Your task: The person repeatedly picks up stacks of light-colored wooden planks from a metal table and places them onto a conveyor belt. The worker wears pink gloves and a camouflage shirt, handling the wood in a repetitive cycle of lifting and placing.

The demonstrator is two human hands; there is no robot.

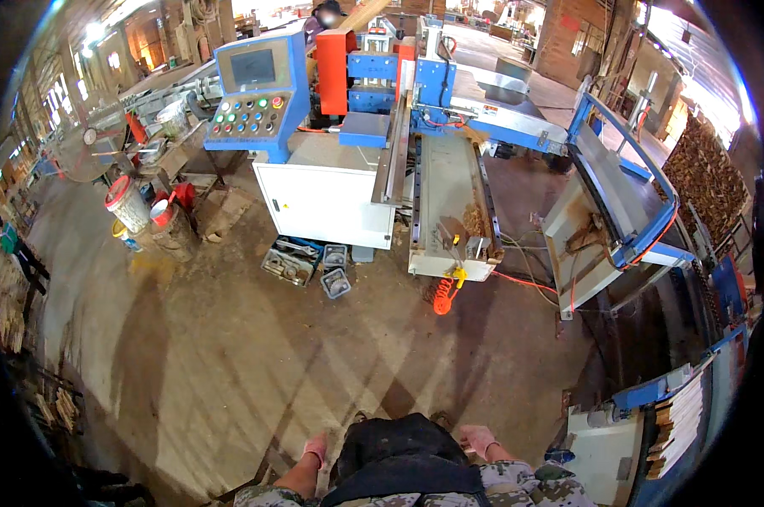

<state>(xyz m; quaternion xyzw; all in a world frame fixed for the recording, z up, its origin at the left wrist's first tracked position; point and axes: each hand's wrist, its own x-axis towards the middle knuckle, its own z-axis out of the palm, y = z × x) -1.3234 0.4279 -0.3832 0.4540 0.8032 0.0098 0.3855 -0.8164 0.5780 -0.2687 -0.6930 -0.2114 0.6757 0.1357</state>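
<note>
Orange, probably plastic, the coiled hose (442, 300) hangs at the near end of the pale machine bed (446, 182), beside a yellow fitting (459, 275); whether its lowest loops touch the floor (356, 363), I cannot tell. It should be light and springy, stretching readily under a pull and snapping back, with little risk of breaking. The yellow fitting looks the stiffer part and the better place to take hold; the loops would likely shift and slide between fingers.

The left grip (316, 446) and right grip (479, 439) hang low on either side of the wearer's dark apron (403, 452), well apart from the hose. Nothing shows in either, but how far the fingers are spread or curled is too small to tell.

Left of the bed, two grey bins (335, 285) and a crate of metal tools (289, 264) sit on the floor by a white cabinet (327, 203), with a blue control panel (251, 114) above. Farther right, pale wood strips (677, 427) lie stacked; they look rigid, with rough edges.
</note>
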